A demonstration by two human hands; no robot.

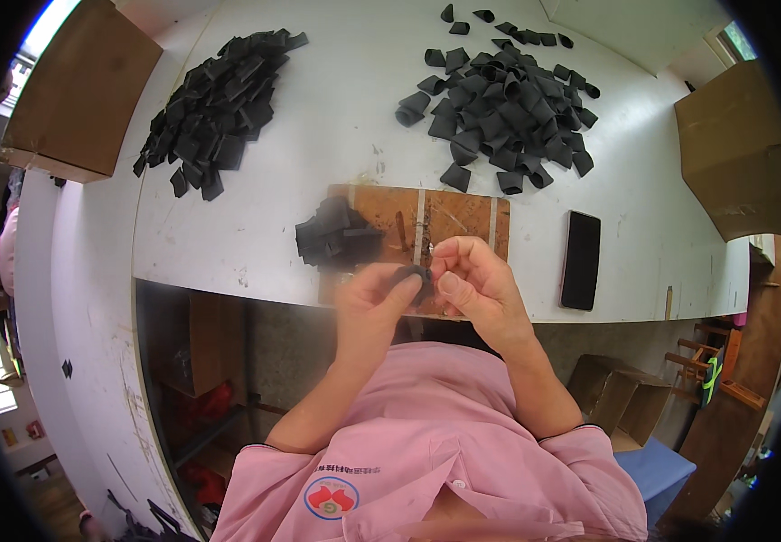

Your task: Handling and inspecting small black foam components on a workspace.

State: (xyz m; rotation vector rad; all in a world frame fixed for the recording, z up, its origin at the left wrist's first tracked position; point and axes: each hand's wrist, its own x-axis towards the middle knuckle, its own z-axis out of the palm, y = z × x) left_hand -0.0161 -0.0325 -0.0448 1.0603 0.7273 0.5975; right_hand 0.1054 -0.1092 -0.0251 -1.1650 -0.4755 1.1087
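Observation:
My left hand (374, 294) is closed on a small black foam piece (423, 278), bent into a curve under the thumb, above the front of a brown board (462, 221). Close beside it, my right hand (481, 287) has its fingers curled in a pinch. A tiny pale glint shows at its fingertips; what they hold, if anything, is too small to name. Left of the hands, a small stack of flat black foam pieces (336, 233) overlaps the board's left edge. Pale strips run across the board, and dark smears mark it.
A heap of flat black pieces (219, 108) lies at the far left of the white table (336, 99). Many rolled black foam tubes (508, 113) are piled at the far right. A black phone (581, 260) lies right of the board. Cardboard boxes (79, 86) stand at both sides.

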